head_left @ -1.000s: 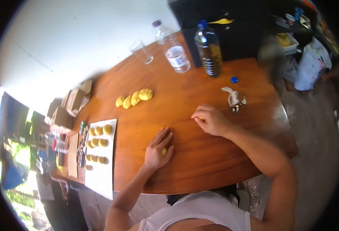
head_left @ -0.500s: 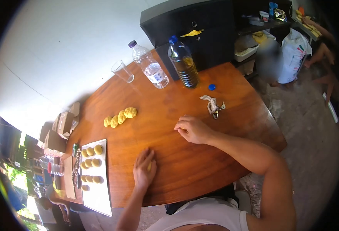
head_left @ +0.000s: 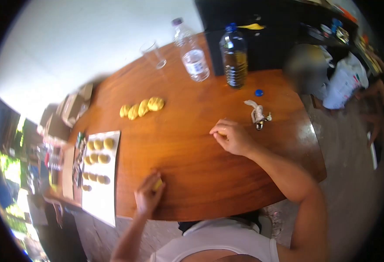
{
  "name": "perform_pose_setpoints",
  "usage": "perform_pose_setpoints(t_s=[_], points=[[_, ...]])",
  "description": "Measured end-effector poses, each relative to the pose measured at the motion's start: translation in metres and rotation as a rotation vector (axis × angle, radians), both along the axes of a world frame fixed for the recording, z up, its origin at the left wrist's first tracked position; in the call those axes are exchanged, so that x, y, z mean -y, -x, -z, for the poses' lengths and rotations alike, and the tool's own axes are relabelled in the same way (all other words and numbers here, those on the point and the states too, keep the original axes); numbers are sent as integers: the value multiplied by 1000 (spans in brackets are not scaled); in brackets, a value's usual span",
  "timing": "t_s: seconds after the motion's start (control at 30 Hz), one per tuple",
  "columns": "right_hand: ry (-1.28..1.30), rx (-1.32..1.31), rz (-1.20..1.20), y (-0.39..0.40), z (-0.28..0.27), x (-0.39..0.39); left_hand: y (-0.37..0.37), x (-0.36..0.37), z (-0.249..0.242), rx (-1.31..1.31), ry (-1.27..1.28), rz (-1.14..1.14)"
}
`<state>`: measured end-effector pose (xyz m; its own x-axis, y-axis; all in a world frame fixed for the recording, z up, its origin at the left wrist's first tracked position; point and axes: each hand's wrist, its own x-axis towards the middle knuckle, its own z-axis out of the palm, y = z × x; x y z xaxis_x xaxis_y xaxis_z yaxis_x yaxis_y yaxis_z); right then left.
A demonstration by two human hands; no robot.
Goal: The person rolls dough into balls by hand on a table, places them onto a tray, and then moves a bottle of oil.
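Observation:
My left hand (head_left: 149, 192) is curled around a small yellow dough piece (head_left: 157, 185) near the front edge of the wooden table (head_left: 192, 153). Farther right, my right hand (head_left: 231, 137) is closed, fingers bent, with a bit of something yellowish at the fingertips, too small to make out. Four-lobed yellow dough (head_left: 143, 107) lies in a row beyond my hands. On the left, a white tray (head_left: 99, 205) holds several round dough balls (head_left: 97, 158) in rows. Keys with a cloth strap (head_left: 258, 115) lie beyond my right hand.
At the back stand a clear bottle (head_left: 195, 61), a blue-capped bottle of yellowish liquid (head_left: 234, 61) and a glass (head_left: 156, 56). A blue cap (head_left: 258, 93) lies near the keys. Cardboard boxes (head_left: 73, 107) are at left; a white sack (head_left: 344, 83) is at right.
The camera view has shifted and tilted. My left hand has turned and drawn left toward the tray, showing more of the yellow dough. My right hand stays closed near the keys.

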<state>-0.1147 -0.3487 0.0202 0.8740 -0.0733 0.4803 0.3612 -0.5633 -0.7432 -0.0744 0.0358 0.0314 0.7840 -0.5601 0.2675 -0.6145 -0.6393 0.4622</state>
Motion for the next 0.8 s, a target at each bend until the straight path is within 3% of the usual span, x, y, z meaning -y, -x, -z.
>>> perform_pose_setpoints(t_s=[0.13,0.23,0.3,0.4,0.57,0.63,0.8], points=[[43,39,-7,-3,-1,0,-67,67,1,173,19,116],[74,36,-3,-1,1,0,-61,112,-7,118,29,173],[87,-11,64,3,-9,-3,-45,109,-12,-31,41,388],[119,-22,33,4,-15,-3,-11,46,-6,-225,43,469],[154,-22,36,-1,-14,-3,-10,-3,-9,-156,13,227],[175,-45,24,0,-13,-2,-36,20,-7,55,-52,228],[185,-43,54,3,-8,-3,-51,89,5,92,37,374]])
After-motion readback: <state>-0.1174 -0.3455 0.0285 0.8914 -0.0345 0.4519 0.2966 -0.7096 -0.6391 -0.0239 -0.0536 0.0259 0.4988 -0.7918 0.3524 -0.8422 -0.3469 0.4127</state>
